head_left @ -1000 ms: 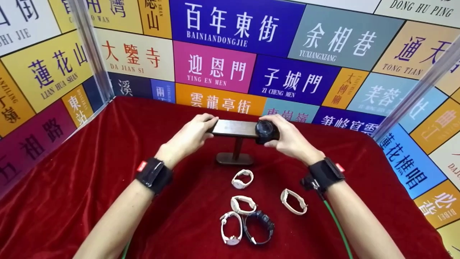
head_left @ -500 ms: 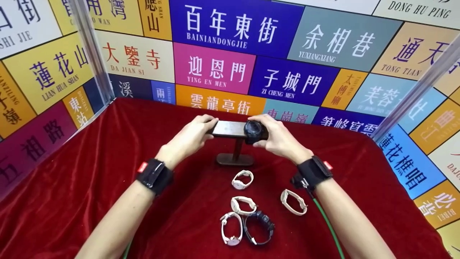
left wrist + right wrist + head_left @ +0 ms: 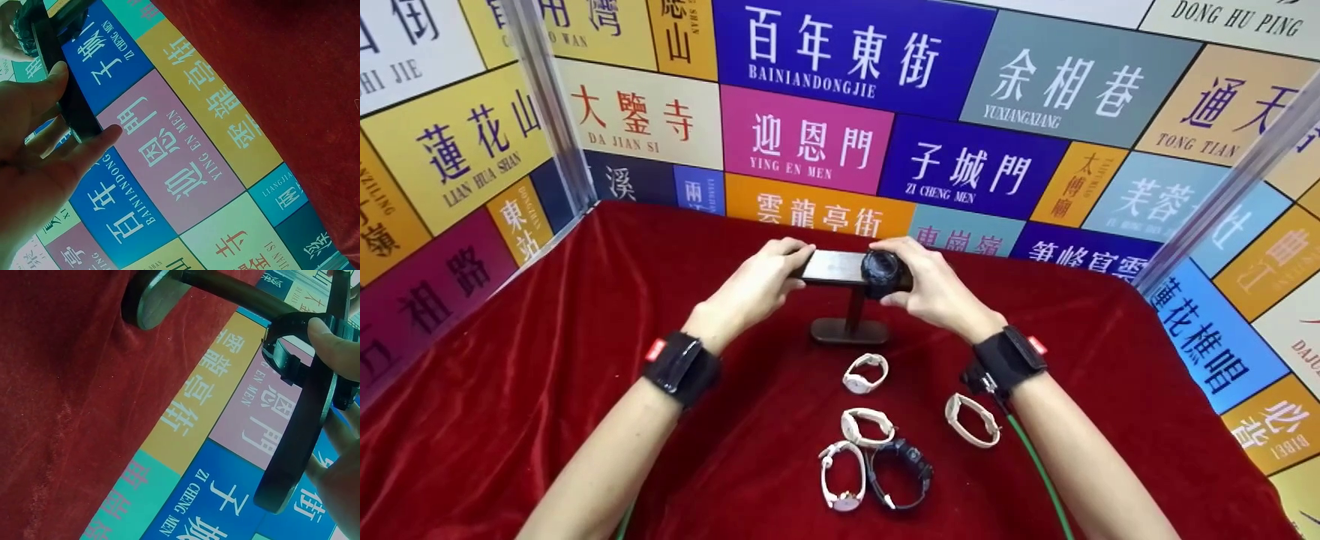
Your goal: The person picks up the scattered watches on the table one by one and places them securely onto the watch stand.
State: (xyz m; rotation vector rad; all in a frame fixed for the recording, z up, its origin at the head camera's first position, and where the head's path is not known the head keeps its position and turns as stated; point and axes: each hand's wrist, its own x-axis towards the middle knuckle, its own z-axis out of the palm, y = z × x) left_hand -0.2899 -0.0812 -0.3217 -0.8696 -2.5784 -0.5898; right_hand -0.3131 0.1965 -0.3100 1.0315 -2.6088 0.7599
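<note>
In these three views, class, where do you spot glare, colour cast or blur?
Head view: sharp, with a pale sheen on the dark wooden stand bar. Left wrist view: washed-out, left hand blurred. Right wrist view: greenish cast, black plastic watch soft-edged.

Black watch (image 3: 883, 271) strap hidden behind right hand (image 3: 934, 289), probably.

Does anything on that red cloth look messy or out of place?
Nothing looks damaged. Two loose watches, a white watch and a black watch, lie touching in a small jumble, while the right hand holds another on the stand.
</note>
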